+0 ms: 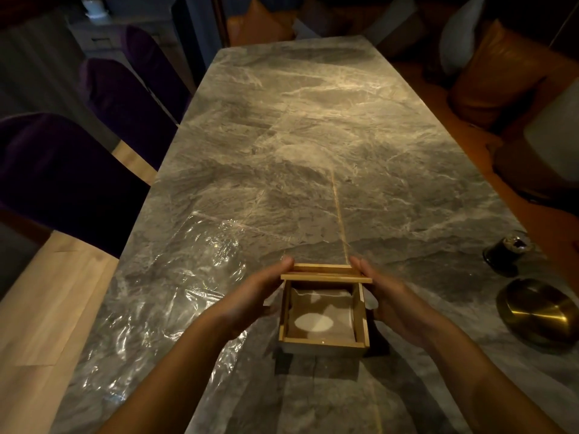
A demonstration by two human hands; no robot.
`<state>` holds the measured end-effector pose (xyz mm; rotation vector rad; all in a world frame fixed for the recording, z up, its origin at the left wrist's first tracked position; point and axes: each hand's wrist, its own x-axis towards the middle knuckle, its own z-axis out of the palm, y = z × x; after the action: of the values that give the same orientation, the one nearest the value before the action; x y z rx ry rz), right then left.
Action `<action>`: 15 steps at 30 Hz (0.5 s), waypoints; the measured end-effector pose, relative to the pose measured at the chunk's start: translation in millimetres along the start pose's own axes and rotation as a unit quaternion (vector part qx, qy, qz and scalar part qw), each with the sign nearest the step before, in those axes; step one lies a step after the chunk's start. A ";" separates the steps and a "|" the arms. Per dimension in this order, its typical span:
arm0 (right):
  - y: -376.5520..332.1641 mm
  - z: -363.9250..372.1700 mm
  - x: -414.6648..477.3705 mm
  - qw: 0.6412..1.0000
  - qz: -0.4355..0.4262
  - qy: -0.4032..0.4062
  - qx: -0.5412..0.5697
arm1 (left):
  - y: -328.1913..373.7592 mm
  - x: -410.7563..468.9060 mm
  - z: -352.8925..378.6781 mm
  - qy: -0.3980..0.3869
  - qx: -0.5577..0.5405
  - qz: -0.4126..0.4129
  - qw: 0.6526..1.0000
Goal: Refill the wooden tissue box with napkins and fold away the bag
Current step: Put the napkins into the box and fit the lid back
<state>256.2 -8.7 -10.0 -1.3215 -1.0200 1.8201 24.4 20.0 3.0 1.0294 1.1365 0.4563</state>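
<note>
A square wooden tissue box (324, 341) stands on the grey marble table (313, 136), near its front edge. White napkins (322, 314) lie inside it. Its wooden lid (326, 277) rests across the far rim, slid mostly off the opening. My left hand (250, 302) holds the box's left side, fingertips at the lid's left end. My right hand (391, 302) holds the right side, fingertips at the lid's right end. A clear plastic bag (175, 283) lies flat and crinkled on the table to the left of the box.
A black round jar (504, 249) and a brass dome-shaped dish (539, 311) sit at the table's right edge. Purple chairs (62, 180) line the left side. An orange bench with cushions (501, 76) runs along the right.
</note>
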 end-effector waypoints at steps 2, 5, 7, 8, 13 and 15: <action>5.3 -3.4 1.4 0.999 0.017 -0.002 -0.040 | -5.8 -0.4 2.1 0.012 0.071 0.017 0.997; 12.3 -7.3 0.8 0.994 -0.005 -0.004 -0.106 | -16.5 0.6 6.1 0.033 0.167 0.060 0.984; 18.6 -7.3 1.1 0.988 -0.031 0.014 -0.147 | -24.7 2.1 7.5 0.041 0.285 0.098 0.953; 21.2 -6.5 1.0 0.984 -0.046 0.020 -0.170 | -28.5 3.3 7.5 0.047 0.342 0.112 0.932; 31.7 -4.7 2.9 0.967 -0.079 0.030 -0.242 | -41.5 7.9 6.2 0.084 0.460 0.159 0.869; 30.4 -3.9 3.6 0.967 -0.083 0.033 -0.239 | -44.5 8.0 7.4 0.096 0.484 0.165 0.854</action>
<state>257.0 -19.4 -38.9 -1.5027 -1.5486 1.4445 25.9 1.0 -38.6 2.1240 1.4005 0.2339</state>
